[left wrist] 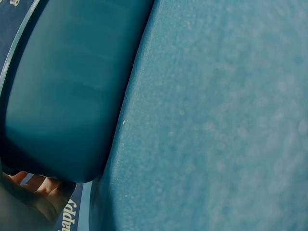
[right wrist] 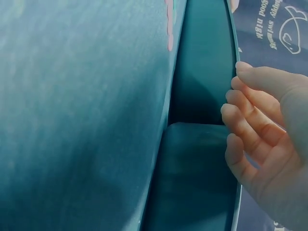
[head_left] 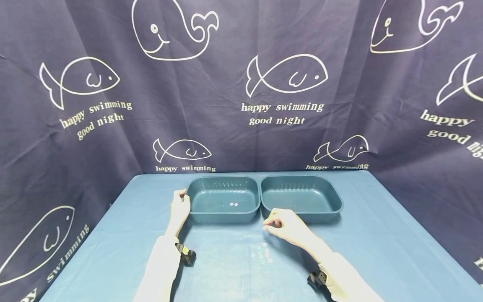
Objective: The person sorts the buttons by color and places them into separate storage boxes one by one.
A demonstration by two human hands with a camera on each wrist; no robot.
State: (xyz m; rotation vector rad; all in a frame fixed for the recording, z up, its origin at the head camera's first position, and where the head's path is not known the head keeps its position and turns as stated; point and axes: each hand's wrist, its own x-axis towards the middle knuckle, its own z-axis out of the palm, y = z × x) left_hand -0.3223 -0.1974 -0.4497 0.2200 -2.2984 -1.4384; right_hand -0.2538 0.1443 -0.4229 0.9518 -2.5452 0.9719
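At the left end of the left blue-green plastic bin [head_left: 226, 217], my left hand [head_left: 180, 206] holds the end wall near the rim. Its fingers [left wrist: 41, 187] show behind the bin's end in the left wrist view, partly hidden. Two small pale discs [head_left: 234, 204] lie inside this bin. My right hand [head_left: 287, 224] hovers in front of the right bin [head_left: 320, 217], thumb and index fingertips together, other fingers bent. I cannot tell whether something small sits between those fingertips. Several small pale, pinkish and greenish discs [head_left: 263, 253] lie loose on the table nearer me.
Both bins stand side by side at the back of the blue-covered table [head_left: 222, 268]. A dark curtain [head_left: 234, 147] with white whale and fish drawings hangs behind and at both sides. Each wrist carries a small black camera [head_left: 188, 255].
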